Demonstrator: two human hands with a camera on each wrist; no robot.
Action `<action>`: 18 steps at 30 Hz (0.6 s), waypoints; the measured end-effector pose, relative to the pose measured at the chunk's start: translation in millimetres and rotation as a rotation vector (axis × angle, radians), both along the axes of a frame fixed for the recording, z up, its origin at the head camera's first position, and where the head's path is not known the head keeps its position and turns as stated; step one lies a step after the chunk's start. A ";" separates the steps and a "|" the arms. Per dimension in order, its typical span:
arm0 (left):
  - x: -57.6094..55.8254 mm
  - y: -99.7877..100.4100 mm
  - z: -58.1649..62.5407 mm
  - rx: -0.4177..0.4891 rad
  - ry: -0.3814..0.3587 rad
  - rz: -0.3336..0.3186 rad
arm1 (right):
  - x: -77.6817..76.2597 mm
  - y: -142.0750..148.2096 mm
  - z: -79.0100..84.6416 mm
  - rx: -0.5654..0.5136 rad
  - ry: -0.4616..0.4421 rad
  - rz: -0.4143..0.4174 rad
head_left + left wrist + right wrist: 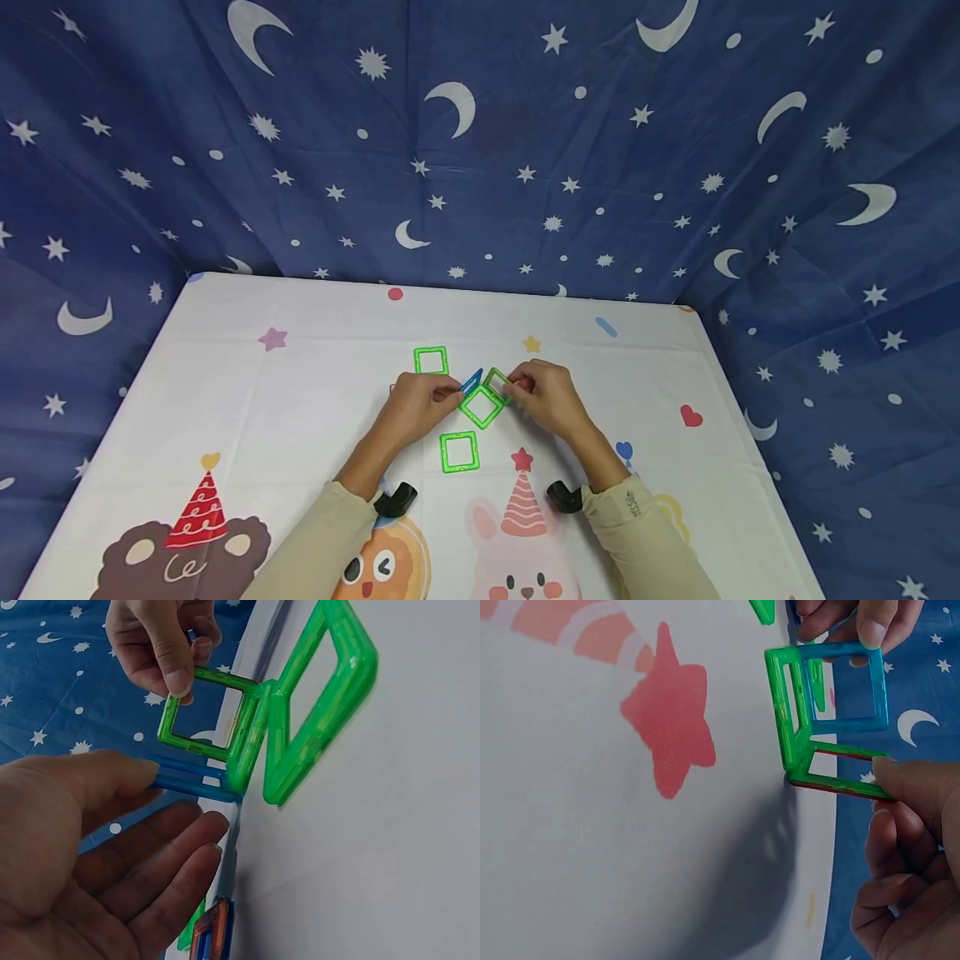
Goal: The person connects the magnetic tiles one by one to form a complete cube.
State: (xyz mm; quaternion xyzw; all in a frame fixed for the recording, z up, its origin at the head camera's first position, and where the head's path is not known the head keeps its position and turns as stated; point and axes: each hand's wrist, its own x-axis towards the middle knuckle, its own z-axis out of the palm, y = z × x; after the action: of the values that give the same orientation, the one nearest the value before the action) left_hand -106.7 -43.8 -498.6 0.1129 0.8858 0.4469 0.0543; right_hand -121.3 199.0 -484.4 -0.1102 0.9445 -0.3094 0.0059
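Note:
Near the table's middle, my left hand pinches a blue square magnetic tile between thumb and fingers. My right hand grips a green square magnetic tile by its outer edge; a red line runs along that tile in the right wrist view. Both tiles stand up from neighbouring sides of another green square tile, meeting it at its edges. A loose green square tile lies nearer the person, below the joined tiles. Behind the left hand is one more green square tile, partly covered by it.
In the left wrist view, an orange-and-blue piece shows below the left fingers. The white tablecloth carries printed animals and shapes. A dark blue star-patterned curtain surrounds the table's back and sides. Black wrist cameras sit at both sleeves.

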 end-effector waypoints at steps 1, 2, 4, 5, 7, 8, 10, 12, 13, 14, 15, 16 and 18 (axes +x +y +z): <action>0.2 0.2 0.0 0.002 -0.005 -0.001 | 0.1 -0.4 0.4 0.000 0.001 0.000; 0.6 0.4 0.2 0.004 -0.007 -0.001 | 0.2 -0.8 0.7 -0.002 0.000 -0.001; 1.0 1.0 0.0 0.010 -0.004 -0.014 | 0.4 -1.6 1.1 0.002 -0.001 -0.003; 1.2 1.3 -0.2 0.014 0.000 -0.022 | 0.5 -2.0 1.4 0.004 -0.003 -0.003; 1.3 2.1 -1.1 0.018 0.016 -0.040 | 1.0 -2.9 2.2 0.003 -0.004 -0.003; 1.3 2.4 -1.3 0.022 0.025 -0.048 | 1.1 -3.3 2.4 0.004 -0.005 -0.002; 1.0 3.0 -2.0 0.032 0.035 -0.059 | 1.4 -4.0 2.8 0.005 -0.007 0.000; 0.9 3.4 -2.6 0.040 0.041 -0.063 | 1.8 -4.6 3.3 0.007 -0.009 0.001; 0.7 3.5 -2.6 0.042 0.041 -0.061 | 2.0 -4.8 3.4 0.008 -0.010 0.002; 0.6 3.6 -2.7 0.047 0.042 -0.061 | 2.1 -4.9 3.3 0.009 -0.011 0.002; 0.5 3.7 -2.8 0.047 0.042 -0.062 | 2.3 -5.1 3.4 0.009 -0.011 0.001; 0.3 3.9 -3.0 0.048 0.042 -0.063 | 2.4 -5.2 3.4 0.008 -0.011 0.001; 0.1 4.0 -3.2 0.045 0.046 -0.064 | 2.5 -5.4 3.4 0.009 -0.011 0.000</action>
State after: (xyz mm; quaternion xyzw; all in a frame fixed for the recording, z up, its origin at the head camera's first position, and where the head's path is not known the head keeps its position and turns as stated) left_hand -106.6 -39.8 -501.8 0.1527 0.8724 0.4620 0.0457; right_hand -118.8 193.6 -481.0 -0.1086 0.9458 -0.3058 0.0117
